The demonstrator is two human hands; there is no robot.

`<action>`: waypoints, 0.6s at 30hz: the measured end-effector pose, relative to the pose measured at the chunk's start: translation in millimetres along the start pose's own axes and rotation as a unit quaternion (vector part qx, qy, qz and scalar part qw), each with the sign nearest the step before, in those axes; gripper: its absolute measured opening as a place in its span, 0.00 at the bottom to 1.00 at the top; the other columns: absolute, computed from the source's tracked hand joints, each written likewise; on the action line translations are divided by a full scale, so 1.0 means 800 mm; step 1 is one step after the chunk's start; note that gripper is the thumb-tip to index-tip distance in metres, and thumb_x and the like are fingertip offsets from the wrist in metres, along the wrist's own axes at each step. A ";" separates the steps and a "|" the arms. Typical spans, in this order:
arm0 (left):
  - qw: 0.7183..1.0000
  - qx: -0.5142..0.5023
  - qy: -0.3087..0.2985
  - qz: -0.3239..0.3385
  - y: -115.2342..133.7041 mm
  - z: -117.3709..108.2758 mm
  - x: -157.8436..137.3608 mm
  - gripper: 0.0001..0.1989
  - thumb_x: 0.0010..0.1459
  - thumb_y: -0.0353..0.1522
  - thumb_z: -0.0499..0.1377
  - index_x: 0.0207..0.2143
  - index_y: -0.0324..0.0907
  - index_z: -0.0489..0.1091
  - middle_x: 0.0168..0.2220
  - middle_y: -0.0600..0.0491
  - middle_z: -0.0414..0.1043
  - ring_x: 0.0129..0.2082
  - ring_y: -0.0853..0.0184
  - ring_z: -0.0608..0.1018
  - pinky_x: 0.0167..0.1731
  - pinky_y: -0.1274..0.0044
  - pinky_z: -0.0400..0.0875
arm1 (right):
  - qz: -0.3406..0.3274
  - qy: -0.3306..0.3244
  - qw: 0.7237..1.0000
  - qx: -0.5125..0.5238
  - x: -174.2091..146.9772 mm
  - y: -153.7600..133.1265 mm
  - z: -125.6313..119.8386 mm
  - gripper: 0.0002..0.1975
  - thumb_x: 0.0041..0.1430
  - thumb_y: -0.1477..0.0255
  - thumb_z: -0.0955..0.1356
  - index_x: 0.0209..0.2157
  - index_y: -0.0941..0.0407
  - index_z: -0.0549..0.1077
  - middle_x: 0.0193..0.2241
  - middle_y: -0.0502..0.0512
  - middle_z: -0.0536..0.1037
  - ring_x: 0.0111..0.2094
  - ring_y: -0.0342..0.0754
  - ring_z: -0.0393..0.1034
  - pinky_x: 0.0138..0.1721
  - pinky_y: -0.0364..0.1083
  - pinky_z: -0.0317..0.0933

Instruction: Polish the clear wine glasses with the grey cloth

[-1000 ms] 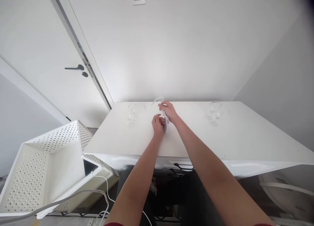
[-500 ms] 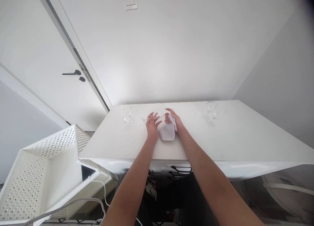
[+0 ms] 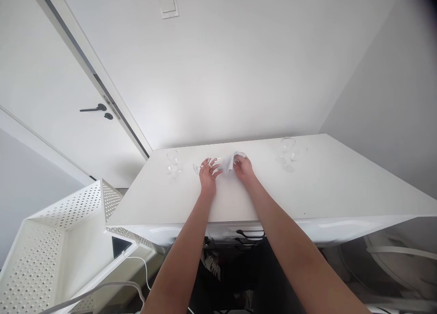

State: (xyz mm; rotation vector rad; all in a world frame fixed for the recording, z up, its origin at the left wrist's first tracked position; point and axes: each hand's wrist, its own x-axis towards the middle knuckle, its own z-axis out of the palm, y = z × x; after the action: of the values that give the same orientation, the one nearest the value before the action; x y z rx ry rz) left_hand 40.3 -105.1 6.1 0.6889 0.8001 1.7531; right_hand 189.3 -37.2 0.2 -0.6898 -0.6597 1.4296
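Observation:
My left hand [image 3: 207, 173] grips the stem of a clear wine glass [image 3: 218, 161] that lies tilted on its side over the white table [image 3: 307, 191]. My right hand [image 3: 244, 169] holds a white cloth [image 3: 229, 163] pressed against the glass's bowl. Both hands meet near the middle of the table's far half. The bowl is partly hidden by the cloth.
A small clear glass [image 3: 173, 161] stands at the far left of the table, and two stemmed glasses [image 3: 288, 152] stand at the far right. A white perforated cart [image 3: 61, 232] sits low on the left beside a door [image 3: 51, 91]. Cables hang under the table's front edge.
The glass went from upright at the back to lying sideways in my left hand. The cloth dropped onto the table, then my right hand raised it to the bowl.

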 end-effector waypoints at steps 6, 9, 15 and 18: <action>0.999 -0.016 -0.015 -0.036 -0.001 0.000 0.002 0.20 0.61 0.47 0.63 0.47 0.43 0.74 0.59 0.44 0.71 0.39 0.64 0.82 0.29 0.75 0.77 | -0.005 0.036 0.999 0.010 0.000 -0.001 -0.002 0.17 0.46 0.69 0.75 0.37 0.51 0.69 0.42 0.50 0.78 0.43 0.48 0.75 0.36 0.46 0.75; 0.996 -0.024 -0.048 -0.069 -0.001 0.002 0.000 0.18 0.61 0.45 0.65 0.44 0.41 0.75 0.56 0.44 0.72 0.37 0.64 0.83 0.29 0.75 0.77 | -0.021 0.034 0.999 0.012 0.001 -0.002 -0.002 0.16 0.46 0.69 0.75 0.35 0.52 0.69 0.42 0.51 0.79 0.44 0.49 0.76 0.40 0.48 0.77; 0.991 -0.036 -0.069 -0.110 0.000 0.003 -0.001 0.20 0.62 0.46 0.64 0.48 0.41 0.75 0.50 0.44 0.75 0.38 0.63 0.83 0.30 0.76 0.77 | -0.044 -0.022 0.999 -0.004 0.001 0.001 -0.002 0.15 0.39 0.77 0.73 0.27 0.52 0.63 0.29 0.46 0.73 0.36 0.45 0.70 0.44 0.49 0.73; 0.992 -0.047 -0.062 -0.099 0.001 0.004 0.000 0.19 0.62 0.46 0.64 0.48 0.42 0.76 0.50 0.45 0.76 0.40 0.64 0.83 0.29 0.78 0.76 | -0.033 -0.085 0.995 -0.038 -0.004 0.000 -0.001 0.17 0.38 0.78 0.72 0.25 0.53 0.61 0.26 0.44 0.68 0.33 0.44 0.67 0.44 0.49 0.71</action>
State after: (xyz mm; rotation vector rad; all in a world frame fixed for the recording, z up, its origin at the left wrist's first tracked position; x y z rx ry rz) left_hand 42.1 -104.4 8.3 0.6270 0.6722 1.5435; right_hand 189.9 -40.5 -0.2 -0.6033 -0.8661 1.4192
